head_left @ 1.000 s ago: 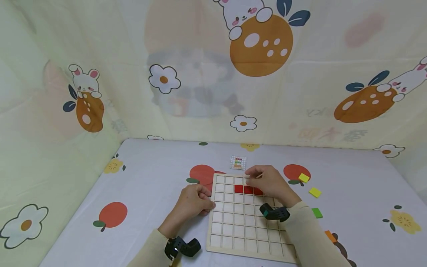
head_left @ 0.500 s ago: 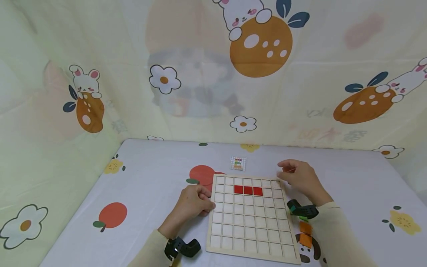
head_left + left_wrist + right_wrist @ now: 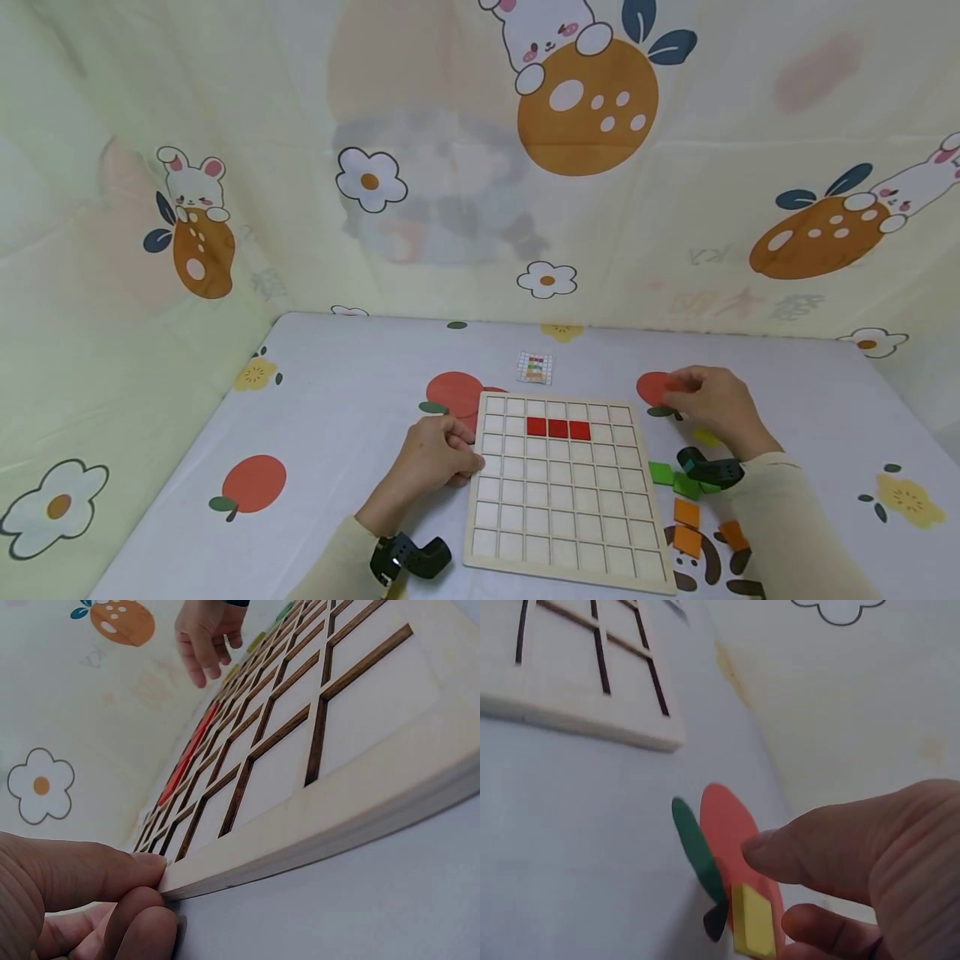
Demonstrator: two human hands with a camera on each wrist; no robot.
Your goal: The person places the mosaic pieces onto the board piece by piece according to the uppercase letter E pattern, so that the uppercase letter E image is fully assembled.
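My left hand (image 3: 438, 454) holds the left edge of a wooden grid board (image 3: 474, 508), thumb on the frame and fingers curled against its side in the left wrist view. Three red tiles (image 3: 558, 427) lie in a row in the board's second row from the far side. Beyond the board's right edge, my right hand (image 3: 723, 408) reaches over a printed red fruit. In the right wrist view its thumb and fingers are parted close beside a yellow tile (image 3: 754, 921), which the hand hides in the head view.
Right of the board lie green tiles (image 3: 661, 473), several orange tiles (image 3: 687, 541) and another yellow tile (image 3: 706, 437), partly behind the right wrist. A small card with a coloured grid pattern (image 3: 536, 367) lies beyond the board. Patterned cloth (image 3: 225, 383) covers the table.
My right hand has moved right, from over the board near the red tiles to the yellow tile beside it, uncovering the board's right side. My left hand has stayed at the board's edge.
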